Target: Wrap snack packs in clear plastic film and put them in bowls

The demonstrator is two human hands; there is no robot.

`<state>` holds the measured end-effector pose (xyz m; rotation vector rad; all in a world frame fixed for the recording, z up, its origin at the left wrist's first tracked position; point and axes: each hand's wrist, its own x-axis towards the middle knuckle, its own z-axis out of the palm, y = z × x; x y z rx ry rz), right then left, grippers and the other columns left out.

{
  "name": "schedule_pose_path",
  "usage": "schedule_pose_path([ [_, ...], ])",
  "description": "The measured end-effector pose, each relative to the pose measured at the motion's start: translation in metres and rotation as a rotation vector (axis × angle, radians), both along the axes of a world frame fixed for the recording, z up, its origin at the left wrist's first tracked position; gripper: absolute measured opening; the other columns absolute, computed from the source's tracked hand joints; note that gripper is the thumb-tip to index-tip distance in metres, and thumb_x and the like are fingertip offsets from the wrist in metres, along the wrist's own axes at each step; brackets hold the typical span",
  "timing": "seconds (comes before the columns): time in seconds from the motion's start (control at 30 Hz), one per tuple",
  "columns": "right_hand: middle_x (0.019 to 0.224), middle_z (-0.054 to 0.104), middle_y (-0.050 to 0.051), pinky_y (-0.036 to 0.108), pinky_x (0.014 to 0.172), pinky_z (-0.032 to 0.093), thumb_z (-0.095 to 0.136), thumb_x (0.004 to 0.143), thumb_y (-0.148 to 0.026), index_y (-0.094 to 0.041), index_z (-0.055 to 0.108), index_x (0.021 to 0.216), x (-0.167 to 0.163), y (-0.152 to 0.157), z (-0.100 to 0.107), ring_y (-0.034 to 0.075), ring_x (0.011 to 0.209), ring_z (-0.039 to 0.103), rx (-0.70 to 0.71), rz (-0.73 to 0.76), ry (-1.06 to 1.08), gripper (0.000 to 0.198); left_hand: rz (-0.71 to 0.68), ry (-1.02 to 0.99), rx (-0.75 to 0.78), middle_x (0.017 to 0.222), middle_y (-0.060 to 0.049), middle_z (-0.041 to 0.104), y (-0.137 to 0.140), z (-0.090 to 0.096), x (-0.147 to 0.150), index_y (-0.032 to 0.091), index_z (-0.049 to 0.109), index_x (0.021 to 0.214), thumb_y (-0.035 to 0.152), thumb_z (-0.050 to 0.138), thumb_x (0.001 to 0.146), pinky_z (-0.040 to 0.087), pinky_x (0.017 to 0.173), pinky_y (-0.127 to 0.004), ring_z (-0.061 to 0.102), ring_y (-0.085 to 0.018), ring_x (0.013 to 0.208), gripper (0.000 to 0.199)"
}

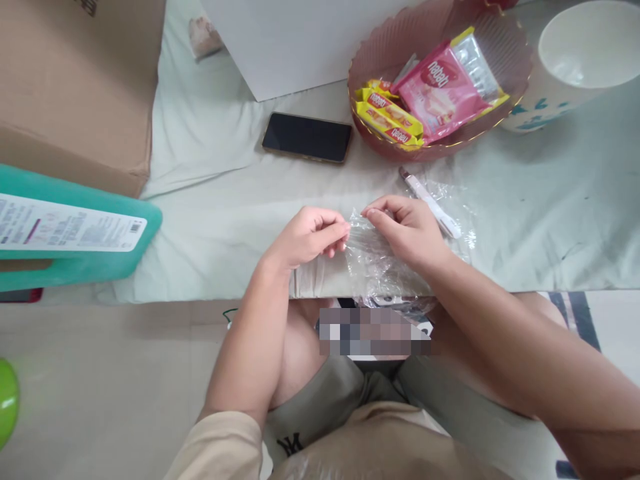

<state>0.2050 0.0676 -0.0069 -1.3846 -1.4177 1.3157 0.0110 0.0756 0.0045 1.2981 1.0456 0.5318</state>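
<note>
Crinkled clear plastic wrap [373, 257] stretches between my hands and hangs over the table's front edge. The fingertips of my left hand [315, 233] are pinched together at its left border. My right hand [407, 230] pinches it from the other side, thumb against index finger. Just beyond the right hand lies a slim white object with a dark end [431, 203], with more clear plastic around it. On my lap rests a flat, dark printed item [425, 330], partly blurred out and partly under the plastic.
A black phone [307, 137] lies beyond my hands. Behind it stand a white box [290, 47], a pink bowl [365, 63] of wafer snacks and a white paper cup [545, 100]. On the left are a cardboard box [75, 80] and a teal container [145, 223].
</note>
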Motion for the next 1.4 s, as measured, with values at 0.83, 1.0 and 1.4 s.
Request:
schedule_pose_path([
  [0.83,0.077,0.061,0.0,0.029,0.061,0.047,0.061,0.09,-0.048,-0.022,0.067,0.094,0.006,-0.004,-0.003,0.014,0.065,0.057,0.133,-0.005,0.081,0.027,0.108,-0.042,-0.003,0.054,0.001,0.062,-0.004,0.0,0.004,0.016,0.061,0.058,0.023,0.063,0.072,0.043,0.047,-0.018,0.057,-0.008,0.049,0.016],
  [1.0,0.119,0.067,0.01,0.043,0.094,0.054,0.055,0.095,-0.051,-0.028,0.061,0.116,0.035,-0.005,0.007,0.026,0.111,0.066,0.424,-0.118,-0.06,0.032,0.498,-0.332,-0.016,0.055,0.001,0.05,0.003,0.007,-0.02,0.019,0.041,0.051,0.031,0.061,0.073,0.051,0.051,-0.022,0.058,-0.01,0.053,0.033],
  [1.4,0.082,0.071,0.007,0.048,0.091,0.048,0.064,0.082,-0.028,-0.024,0.07,0.083,0.074,0.011,-0.01,0.029,0.089,0.066,0.365,-0.04,-0.498,0.007,0.788,-0.055,0.096,0.048,0.004,0.05,0.021,-0.01,-0.035,0.021,0.053,0.068,0.05,0.072,0.078,0.013,0.031,-0.021,0.033,-0.004,0.034,0.036],
])
